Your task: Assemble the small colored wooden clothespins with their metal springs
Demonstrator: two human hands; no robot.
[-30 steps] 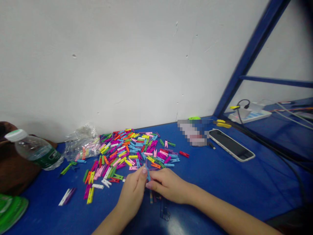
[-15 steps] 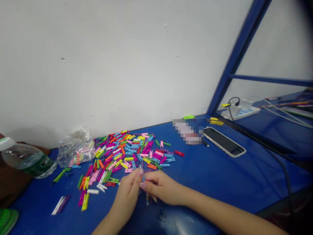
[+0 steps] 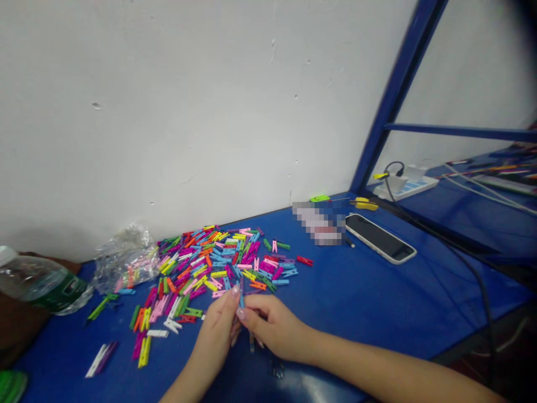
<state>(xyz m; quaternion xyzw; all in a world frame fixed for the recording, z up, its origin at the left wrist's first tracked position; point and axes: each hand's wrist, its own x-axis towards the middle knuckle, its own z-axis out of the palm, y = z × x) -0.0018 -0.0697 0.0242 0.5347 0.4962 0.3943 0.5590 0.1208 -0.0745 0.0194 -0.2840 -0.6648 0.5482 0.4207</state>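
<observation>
At the front of the blue table, my left hand [image 3: 218, 326] and my right hand [image 3: 280, 329] meet, thumbs close together. Between their fingertips is a small blue clothespin [image 3: 241, 301], mostly covered, so I cannot tell whether it is whole. Both hands are closed in a pinch on it. Just beyond them spreads a heap of colourful clothespins [image 3: 229, 252]. A narrow piece [image 3: 252, 342] shows below the fingers, its kind unclear. Small dark, shiny pieces [image 3: 277, 368] lie on the table under my right hand.
A clear plastic bag [image 3: 126, 257] with clothespins and a tipped water bottle [image 3: 46, 282] lie left. White and purple pieces [image 3: 102, 359] rest apart. At right are a phone [image 3: 381, 238], a yellow-handled tool [image 3: 366, 204], a power strip [image 3: 406, 187] and a black cable [image 3: 465, 268].
The whole view has shifted slightly. Both hands stay together, still pinching the blue clothespin, with only small finger movement. The heap looks unchanged.
</observation>
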